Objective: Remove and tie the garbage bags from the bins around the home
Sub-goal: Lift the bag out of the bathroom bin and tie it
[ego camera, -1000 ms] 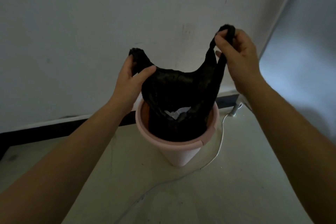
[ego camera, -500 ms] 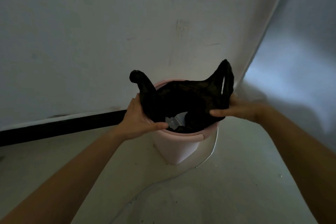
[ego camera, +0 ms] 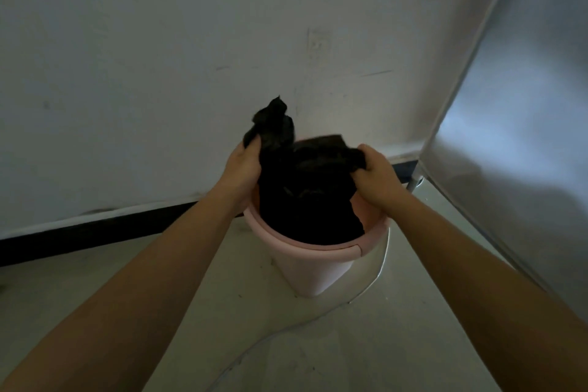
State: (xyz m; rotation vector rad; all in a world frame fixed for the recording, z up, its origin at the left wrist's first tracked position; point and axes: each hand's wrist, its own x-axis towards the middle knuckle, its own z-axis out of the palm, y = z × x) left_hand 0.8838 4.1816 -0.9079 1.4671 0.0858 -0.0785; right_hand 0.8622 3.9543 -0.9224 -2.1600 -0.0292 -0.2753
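A black garbage bag [ego camera: 305,197] sits inside a small pink bin [ego camera: 318,267] on the floor by the wall. My left hand [ego camera: 243,169] grips the bag's left side, with one bunched handle sticking up above the fingers. My right hand [ego camera: 375,175] is closed on the bag's right handle, pulled across the top toward the middle. The bag's mouth is drawn together, so its contents are hidden. The bag's lower part still rests in the bin.
A white wall with a black skirting strip [ego camera: 95,232] runs behind the bin. A shiny metal panel [ego camera: 515,137] stands close on the right. A thin white cable [ego camera: 366,289] curves over the pale floor around the bin's base.
Both hands dropped from holding the handles high to the bin's rim, then gathered the bag's top inward. The open mouth with white scrap inside has closed up.
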